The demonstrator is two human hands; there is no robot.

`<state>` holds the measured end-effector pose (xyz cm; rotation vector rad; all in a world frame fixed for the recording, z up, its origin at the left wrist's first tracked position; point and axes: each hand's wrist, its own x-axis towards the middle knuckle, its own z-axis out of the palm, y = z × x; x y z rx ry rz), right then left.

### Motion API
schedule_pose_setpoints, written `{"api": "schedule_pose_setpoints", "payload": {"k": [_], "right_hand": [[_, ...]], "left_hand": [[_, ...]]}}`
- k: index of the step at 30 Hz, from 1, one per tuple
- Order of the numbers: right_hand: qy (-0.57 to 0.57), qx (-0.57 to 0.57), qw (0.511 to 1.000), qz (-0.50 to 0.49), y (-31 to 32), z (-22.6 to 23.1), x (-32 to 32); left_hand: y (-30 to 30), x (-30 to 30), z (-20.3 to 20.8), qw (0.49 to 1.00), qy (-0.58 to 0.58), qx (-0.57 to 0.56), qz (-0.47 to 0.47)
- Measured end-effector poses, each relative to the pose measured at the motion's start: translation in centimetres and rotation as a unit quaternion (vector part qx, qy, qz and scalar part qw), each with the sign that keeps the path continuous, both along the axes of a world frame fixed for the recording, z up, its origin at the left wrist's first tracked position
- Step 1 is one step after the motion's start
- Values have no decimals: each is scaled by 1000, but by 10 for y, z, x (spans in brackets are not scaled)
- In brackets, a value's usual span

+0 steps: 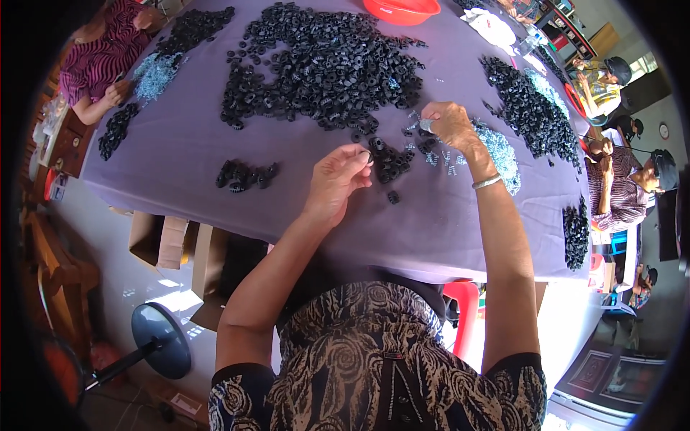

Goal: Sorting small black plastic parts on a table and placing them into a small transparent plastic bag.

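The left hand [338, 179] is pinching with thumb and forefinger; the right hand [454, 126] is holding its fingers bent.

Bright daylight; sun patches on floor [180, 298]; glare lower right; edges bent, corners black.

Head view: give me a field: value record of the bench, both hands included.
left hand: pinching a small dark round part
right hand: fingertips at a small grey item, kind unclear
black parts: large heap beyond the hands; small cluster left of the left hand
light-blue pieces: pile right of the right wrist
surface: purple cloth
bowl: red, at top edge of view
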<state>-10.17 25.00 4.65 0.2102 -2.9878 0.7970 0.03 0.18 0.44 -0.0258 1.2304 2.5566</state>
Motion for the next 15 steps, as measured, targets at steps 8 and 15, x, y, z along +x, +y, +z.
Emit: {"api": "schedule_pose_setpoints", "payload": {"k": [8,15], "right_hand": [[5,167,986,17,1,4,1],[54,10,998,43,22,0,9]], "left_hand": [[1,3,2,1000,3,-20,5],[-1,1,1,998,28,-60,11]]}}
